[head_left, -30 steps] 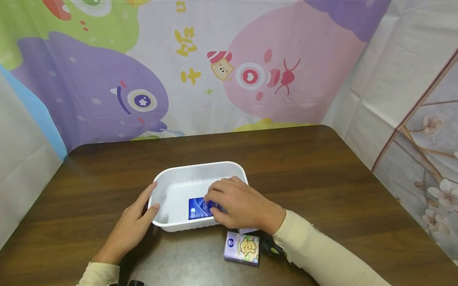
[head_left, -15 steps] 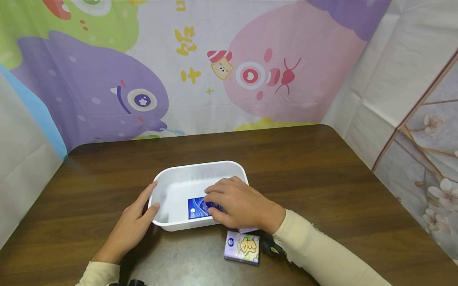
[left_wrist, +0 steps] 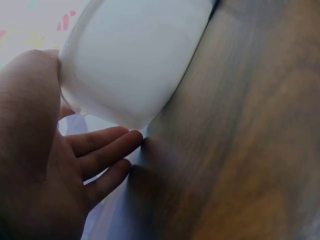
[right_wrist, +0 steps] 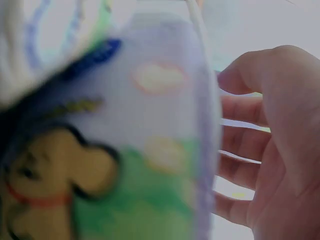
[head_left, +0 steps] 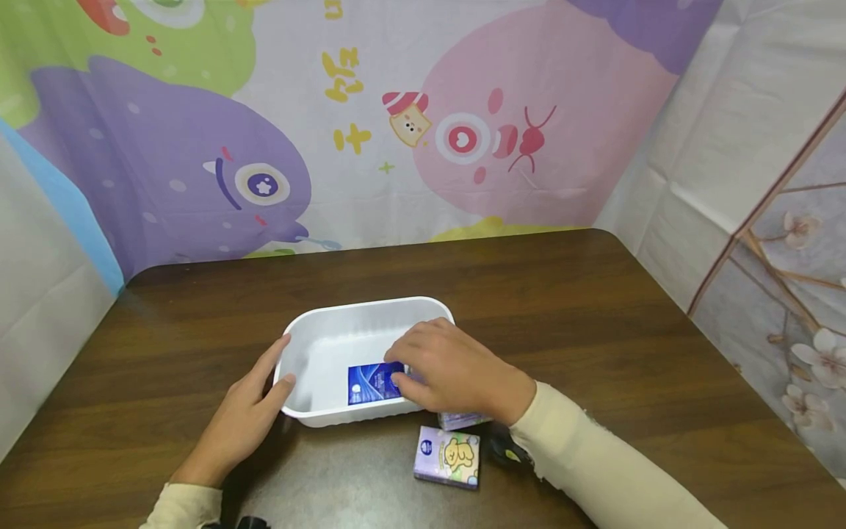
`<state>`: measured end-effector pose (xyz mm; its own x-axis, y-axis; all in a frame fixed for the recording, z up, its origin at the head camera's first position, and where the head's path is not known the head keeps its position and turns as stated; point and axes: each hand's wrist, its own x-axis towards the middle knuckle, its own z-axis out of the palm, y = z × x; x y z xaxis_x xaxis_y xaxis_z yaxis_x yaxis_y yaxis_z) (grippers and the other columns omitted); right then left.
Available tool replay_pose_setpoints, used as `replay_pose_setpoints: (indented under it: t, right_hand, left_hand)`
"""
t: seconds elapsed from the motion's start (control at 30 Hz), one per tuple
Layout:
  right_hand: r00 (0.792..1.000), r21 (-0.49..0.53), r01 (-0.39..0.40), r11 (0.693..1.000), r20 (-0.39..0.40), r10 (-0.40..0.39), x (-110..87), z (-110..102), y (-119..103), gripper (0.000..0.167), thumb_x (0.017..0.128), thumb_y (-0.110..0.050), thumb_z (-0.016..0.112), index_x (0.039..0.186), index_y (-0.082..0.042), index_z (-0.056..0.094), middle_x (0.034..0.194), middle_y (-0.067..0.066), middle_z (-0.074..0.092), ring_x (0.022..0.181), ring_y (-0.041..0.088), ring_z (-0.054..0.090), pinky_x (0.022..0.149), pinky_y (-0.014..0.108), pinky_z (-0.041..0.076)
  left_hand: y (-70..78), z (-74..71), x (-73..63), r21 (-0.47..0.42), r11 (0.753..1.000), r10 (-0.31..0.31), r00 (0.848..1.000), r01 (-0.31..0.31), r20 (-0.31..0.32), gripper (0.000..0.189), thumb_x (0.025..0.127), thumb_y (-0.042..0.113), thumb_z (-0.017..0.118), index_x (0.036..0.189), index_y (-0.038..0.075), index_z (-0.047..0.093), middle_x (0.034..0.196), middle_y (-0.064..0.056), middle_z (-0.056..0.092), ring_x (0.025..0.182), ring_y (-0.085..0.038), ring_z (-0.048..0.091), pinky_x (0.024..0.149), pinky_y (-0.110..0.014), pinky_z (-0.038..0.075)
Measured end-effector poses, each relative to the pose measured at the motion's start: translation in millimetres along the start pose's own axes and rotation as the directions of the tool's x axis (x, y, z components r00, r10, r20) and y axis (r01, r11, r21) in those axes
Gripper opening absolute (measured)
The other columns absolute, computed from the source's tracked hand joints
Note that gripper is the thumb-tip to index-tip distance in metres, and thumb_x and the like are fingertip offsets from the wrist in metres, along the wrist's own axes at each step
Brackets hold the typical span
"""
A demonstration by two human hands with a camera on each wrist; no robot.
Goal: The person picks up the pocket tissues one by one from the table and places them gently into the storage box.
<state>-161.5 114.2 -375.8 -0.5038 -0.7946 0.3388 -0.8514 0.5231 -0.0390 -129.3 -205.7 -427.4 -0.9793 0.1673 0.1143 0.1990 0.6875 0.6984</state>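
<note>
Left of centre in the head view, the left hand (head_left: 241, 419) rests with straight, relaxed fingers against the white tub's (head_left: 311, 327) left wall, holding nothing. Inside the tub lies the blue packet (head_left: 374, 382), flat and glossy. The right hand (head_left: 456, 371) has drifted right since a moment ago, uncovering more of the packet; its fingers, loosely curved, seem to have let go. Lower centre, a lilac packet (head_left: 448, 459) sits on the worktop (head_left: 595, 323).

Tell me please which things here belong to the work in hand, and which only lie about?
In use:
white tub, steadied by left hand
blue packet inside it, under right hand

Lying about:
lilac packet
second lilac packet, half hidden
dark object
</note>
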Motion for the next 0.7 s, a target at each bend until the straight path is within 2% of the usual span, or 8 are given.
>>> replay_pose_setpoints:
  t: [0.23,0.43,0.57,0.7]
  right_hand:
    - [1.0,0.007,-0.013,1.0,0.001,0.013,-3.2,-14.6,6.7,0.028,0.095,-0.028,0.058,0.11,-0.012,0.076,0.103,-0.003,0.074,0.098,0.015,0.065,0.087,0.036,0.05]
    - [0.998,0.007,-0.038,0.999,0.043,0.037,-5.7,-24.5,11.4,0.024,0.096,-0.028,0.059,0.106,-0.013,0.075,0.097,-0.004,0.073,0.089,0.014,0.065,0.078,0.035,0.052]
    - [0.994,0.015,-0.075,0.997,0.077,0.073,-8.7,-32.1,13.2,0.022,0.097,-0.031,0.062,0.105,-0.014,0.074,0.095,-0.004,0.072,0.084,0.012,0.065,0.077,0.034,0.053]
    - [0.986,0.016,-0.12,0.993,0.119,0.118,-11.0,-39.3,13.9,0.018,0.096,-0.032,0.063,0.1,-0.017,0.073,0.087,-0.008,0.068,0.076,0.009,0.06,0.07,0.032,0.052]
  left_hand:
    - [0.8,0.1,-0.4,-0.004,1.0,0.001,1.0,-0.001,-0.002,0.06,0.106,0.036,0.047,0.161,0.029,0.024,0.158,-0.018,0.034,0.141,-0.042,0.036,0.106,-0.065,0.033]
    - [0.7,-0.3,-0.6,-0.008,1.0,0.0,1.0,0.0,0.001,0.06,0.106,0.036,0.047,0.161,0.029,0.024,0.158,-0.019,0.034,0.141,-0.042,0.036,0.106,-0.065,0.032]
    - [0.6,-0.4,-0.2,-0.007,1.0,-0.002,1.0,0.002,0.002,0.06,0.106,0.036,0.047,0.161,0.029,0.024,0.158,-0.017,0.034,0.141,-0.041,0.035,0.106,-0.065,0.032]
    - [0.7,-0.4,-0.2,-0.006,1.0,-0.004,1.0,0.004,0.004,0.06,0.106,0.037,0.047,0.161,0.029,0.024,0.159,-0.017,0.033,0.142,-0.041,0.035,0.106,-0.065,0.032]
